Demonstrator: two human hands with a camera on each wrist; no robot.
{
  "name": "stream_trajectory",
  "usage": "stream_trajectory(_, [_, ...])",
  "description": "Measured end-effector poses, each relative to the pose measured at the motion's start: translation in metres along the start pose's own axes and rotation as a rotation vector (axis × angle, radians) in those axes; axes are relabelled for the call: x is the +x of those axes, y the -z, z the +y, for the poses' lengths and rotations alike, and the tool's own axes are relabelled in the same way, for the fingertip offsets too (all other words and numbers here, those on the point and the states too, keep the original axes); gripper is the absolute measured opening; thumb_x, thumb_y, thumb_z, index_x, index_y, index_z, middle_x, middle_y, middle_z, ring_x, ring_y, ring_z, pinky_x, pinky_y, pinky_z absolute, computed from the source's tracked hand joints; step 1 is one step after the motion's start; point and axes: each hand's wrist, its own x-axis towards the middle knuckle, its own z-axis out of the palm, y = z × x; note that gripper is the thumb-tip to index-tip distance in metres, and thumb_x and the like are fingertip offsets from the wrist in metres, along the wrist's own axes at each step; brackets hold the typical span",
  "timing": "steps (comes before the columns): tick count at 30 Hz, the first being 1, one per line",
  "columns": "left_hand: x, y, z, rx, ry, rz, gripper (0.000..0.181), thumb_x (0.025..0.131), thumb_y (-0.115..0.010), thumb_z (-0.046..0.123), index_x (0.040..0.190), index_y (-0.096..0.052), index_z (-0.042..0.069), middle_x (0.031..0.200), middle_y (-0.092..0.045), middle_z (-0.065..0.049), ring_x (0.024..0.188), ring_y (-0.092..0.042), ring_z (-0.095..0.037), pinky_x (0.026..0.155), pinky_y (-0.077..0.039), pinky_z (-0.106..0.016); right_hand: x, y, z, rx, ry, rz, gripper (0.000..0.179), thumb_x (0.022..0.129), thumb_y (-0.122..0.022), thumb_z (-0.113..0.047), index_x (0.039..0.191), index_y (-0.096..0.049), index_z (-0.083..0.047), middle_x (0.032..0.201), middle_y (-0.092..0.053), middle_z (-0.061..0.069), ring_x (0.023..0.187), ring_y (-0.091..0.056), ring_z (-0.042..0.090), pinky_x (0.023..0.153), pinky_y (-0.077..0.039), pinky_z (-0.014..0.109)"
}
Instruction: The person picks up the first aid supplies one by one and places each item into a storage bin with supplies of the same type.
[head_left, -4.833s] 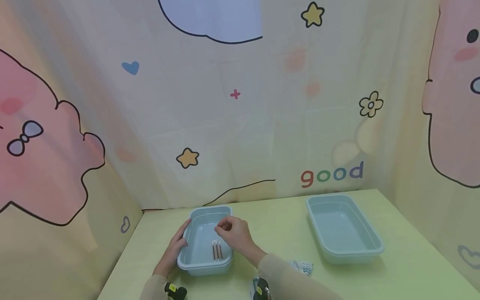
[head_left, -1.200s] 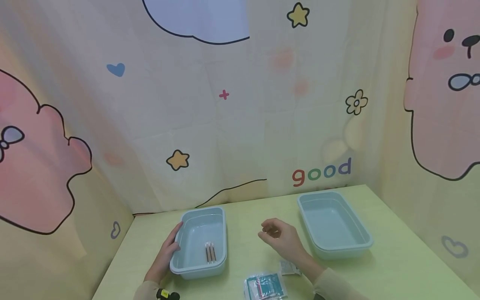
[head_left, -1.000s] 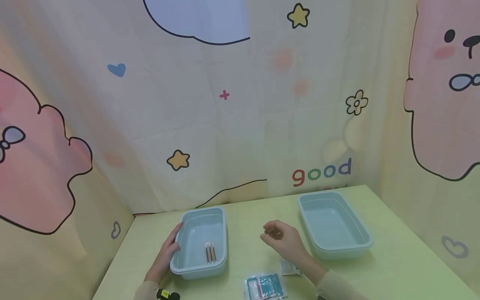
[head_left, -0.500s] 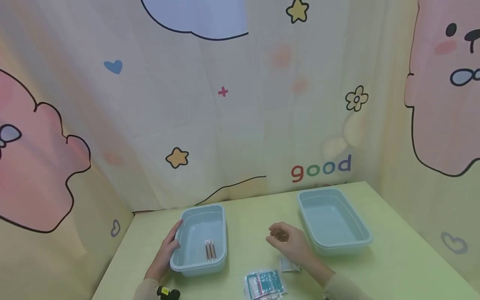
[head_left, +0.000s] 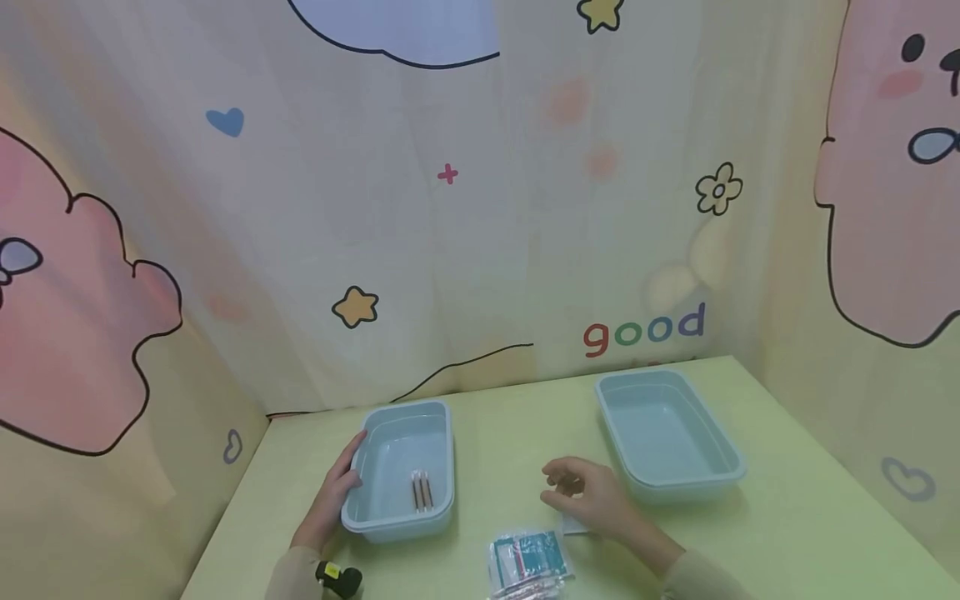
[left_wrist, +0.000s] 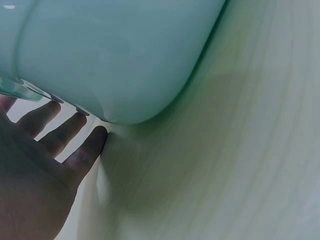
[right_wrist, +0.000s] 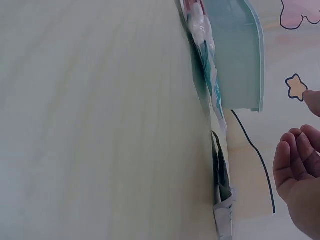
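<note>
My left hand (head_left: 327, 502) rests against the left side of a pale blue plastic basin (head_left: 397, 527). In the left wrist view its fairly straight fingers (left_wrist: 82, 155) touch the basin's outer wall (left_wrist: 110, 60). Inside that basin lie a few slim brown sticks (head_left: 422, 492), seemingly in clear wrap. My right hand (head_left: 596, 502) hovers above the table with loosely bent fingers and nothing between them. Teal-and-white clear packets (head_left: 529, 557) lie nearer to me, on its left. A small white packet (head_left: 576, 526) shows partly beneath the right hand.
A second pale blue basin (head_left: 690, 482) stands at the back right of the pale yellow table (head_left: 810, 533). Printed curtains (head_left: 487, 275) enclose the back and sides. A black device (head_left: 341, 578) sits at my left wrist.
From over the left basin, several seconds ago, my right hand has moved right. Within the last second it drifts slightly right and nearer to me. My left hand stays at the basin.
</note>
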Motion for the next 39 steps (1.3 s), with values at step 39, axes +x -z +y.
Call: stream_trajectory(39, [0.001, -0.001, 0.002, 0.003, 0.008, 0.003, 0.076, 0.086, -0.041, 0.006, 0.155, -0.02, 0.031, 0.165, -0.005, -0.01, 0.147, -0.012, -0.045, 0.11, -0.024, -0.066, -0.012, -0.005, -0.01, -0.151, 0.435, -0.694, 0.02, 0.085, -0.074, -0.019, 0.105, -0.071, -0.015, 0.094, -0.071, -0.006, 0.082, -0.06, -0.005, 0.071, -0.049, 0.011])
